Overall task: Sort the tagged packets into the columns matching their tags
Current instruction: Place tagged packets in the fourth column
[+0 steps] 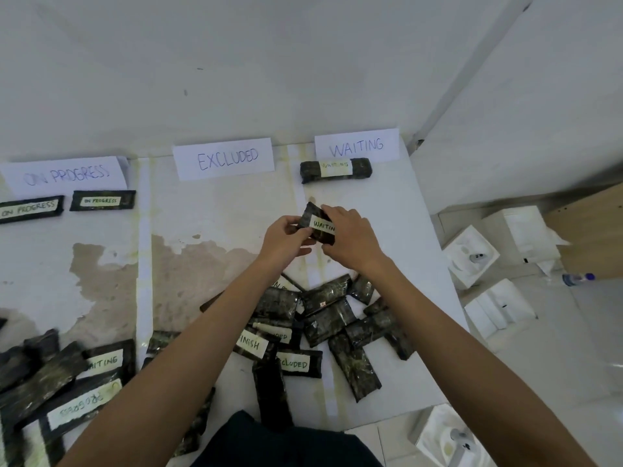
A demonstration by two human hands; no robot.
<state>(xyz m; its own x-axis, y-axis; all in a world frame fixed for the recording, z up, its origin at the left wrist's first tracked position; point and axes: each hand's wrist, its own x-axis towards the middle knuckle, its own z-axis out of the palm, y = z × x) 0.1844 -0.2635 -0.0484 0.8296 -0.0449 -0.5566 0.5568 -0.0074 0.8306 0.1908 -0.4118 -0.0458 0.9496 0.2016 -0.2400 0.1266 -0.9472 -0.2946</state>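
A dark packet tagged WAITING (pixel 318 224) is held above the table between both hands. My left hand (pixel 286 239) grips its left end and my right hand (pixel 350 239) grips its right side. It hangs below the WAITING column sign (pixel 356 145), where one WAITING packet (pixel 335 169) lies. The EXCLUDED sign (pixel 224 158) has no packet under it. Two ON PROGRESS packets (pixel 102 200) (pixel 30 208) lie under the ON PROGRESS sign (pixel 65 175). A pile of unsorted packets (pixel 330 325) lies near me, tags reading FINISH, EXCLUDED, WAITING.
More packets are heaped at the lower left (pixel 50 382). The white table (pixel 404 214) ends at its right edge, with white boxes (pixel 472 256) and a water bottle (pixel 578 278) on the floor beyond. A wall stands behind the signs.
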